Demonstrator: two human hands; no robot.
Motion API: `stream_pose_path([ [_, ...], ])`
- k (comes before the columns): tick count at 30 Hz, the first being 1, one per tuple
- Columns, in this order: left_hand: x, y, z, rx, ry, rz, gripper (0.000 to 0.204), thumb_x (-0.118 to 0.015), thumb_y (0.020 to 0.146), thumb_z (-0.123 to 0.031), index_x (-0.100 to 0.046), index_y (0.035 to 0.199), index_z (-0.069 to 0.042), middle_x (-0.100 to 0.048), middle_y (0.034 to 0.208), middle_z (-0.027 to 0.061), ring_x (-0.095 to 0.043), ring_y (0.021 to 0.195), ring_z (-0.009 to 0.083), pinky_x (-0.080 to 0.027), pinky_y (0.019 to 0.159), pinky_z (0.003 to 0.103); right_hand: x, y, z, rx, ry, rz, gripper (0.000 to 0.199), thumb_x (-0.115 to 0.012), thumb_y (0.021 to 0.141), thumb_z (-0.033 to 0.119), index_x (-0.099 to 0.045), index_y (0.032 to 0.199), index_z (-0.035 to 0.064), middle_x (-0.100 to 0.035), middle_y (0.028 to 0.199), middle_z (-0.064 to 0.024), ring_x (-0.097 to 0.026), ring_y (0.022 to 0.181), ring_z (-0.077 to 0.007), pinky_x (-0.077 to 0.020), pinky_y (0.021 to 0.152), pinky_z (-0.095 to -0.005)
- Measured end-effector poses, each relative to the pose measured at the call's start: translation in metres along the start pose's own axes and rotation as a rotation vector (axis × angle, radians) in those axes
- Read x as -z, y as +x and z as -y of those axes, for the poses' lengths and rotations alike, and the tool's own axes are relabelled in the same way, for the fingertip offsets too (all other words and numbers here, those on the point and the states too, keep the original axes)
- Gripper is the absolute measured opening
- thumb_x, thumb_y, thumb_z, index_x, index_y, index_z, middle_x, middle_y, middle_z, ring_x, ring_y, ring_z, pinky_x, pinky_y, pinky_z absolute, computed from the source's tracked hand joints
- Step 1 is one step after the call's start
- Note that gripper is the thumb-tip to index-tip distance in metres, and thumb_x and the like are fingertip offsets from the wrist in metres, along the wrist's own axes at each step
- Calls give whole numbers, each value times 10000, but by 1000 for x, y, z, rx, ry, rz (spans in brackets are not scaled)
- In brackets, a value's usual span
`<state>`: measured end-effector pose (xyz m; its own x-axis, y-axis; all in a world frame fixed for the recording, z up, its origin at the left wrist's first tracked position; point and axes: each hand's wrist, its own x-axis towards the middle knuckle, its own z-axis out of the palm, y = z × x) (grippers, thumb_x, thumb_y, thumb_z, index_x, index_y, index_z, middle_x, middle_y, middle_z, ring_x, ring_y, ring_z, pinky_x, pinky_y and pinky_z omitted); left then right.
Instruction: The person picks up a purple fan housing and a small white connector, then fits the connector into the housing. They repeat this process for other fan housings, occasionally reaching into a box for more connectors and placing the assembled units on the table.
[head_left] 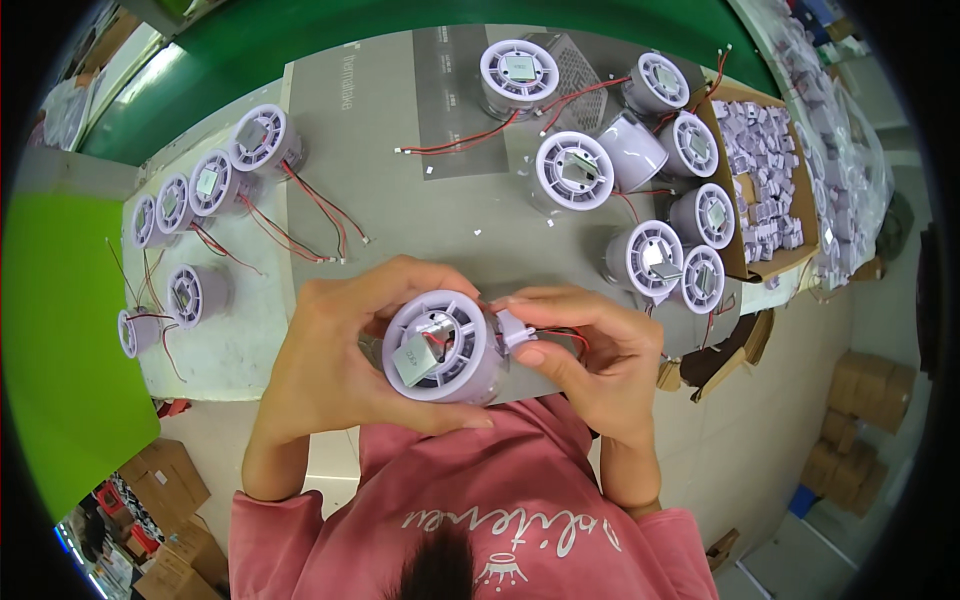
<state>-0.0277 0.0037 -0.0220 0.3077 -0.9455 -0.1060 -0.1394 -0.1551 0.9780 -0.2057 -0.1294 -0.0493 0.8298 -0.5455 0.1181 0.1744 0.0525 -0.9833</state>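
Here, cups a round pale-lilac plastic housing [480, 350] in the left hand [335, 335], with fingers spread wide around it; pinches a small pale-lilac plastic clip [514, 330] between fingers of the right hand [605, 345], just right of the housing, slanting rightward, partly covered; cannot tell whether touching. Farther off, on the flat grey surface [370, 190], more such housings [632, 150].

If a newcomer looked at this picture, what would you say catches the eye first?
Most likely the round lilac unit at the centre, held in the left hand while the right hand pinches a small lilac piece beside it. Next come similar units grouped on the table's left and right, and the cardboard box of small lilac parts at far right.
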Motion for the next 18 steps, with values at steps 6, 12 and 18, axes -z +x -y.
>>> stream_pose_path([
  [6, -11, 2, -9, 18, -80, -7, 671, -960, 490, -149, -640, 1060, 1, -701, 947, 76, -681, 877, 137, -552, 787, 278, -3, -6, 6, 61, -40, -89, 307, -728, 753, -108, -692, 1052, -45, -683, 1063, -195, -673, 970, -245, -560, 803, -324],
  [12, -17, -2, -14, -13, -125, -51, 616, -955, 518, -196, -664, 1032, -22, -704, 905, 29, -689, 827, 112, -563, 749, 268, -4, -6, 17, 275, -307, -108, 291, -762, 678, -97, -720, 961, -46, -691, 1005, -191, -672, 845, -253, -552, 698, -316],
  [18, -21, -4, -14, -163, 20, -88, 592, -943, 524, -211, -685, 1034, -57, -711, 917, 38, -707, 806, 148, -569, 728, 270, -6, -9, 23, 410, -495, -141, 277, -785, 622, -77, -745, 891, -22, -698, 936, -162, -642, 739, -225, -524, 592, -278],
])
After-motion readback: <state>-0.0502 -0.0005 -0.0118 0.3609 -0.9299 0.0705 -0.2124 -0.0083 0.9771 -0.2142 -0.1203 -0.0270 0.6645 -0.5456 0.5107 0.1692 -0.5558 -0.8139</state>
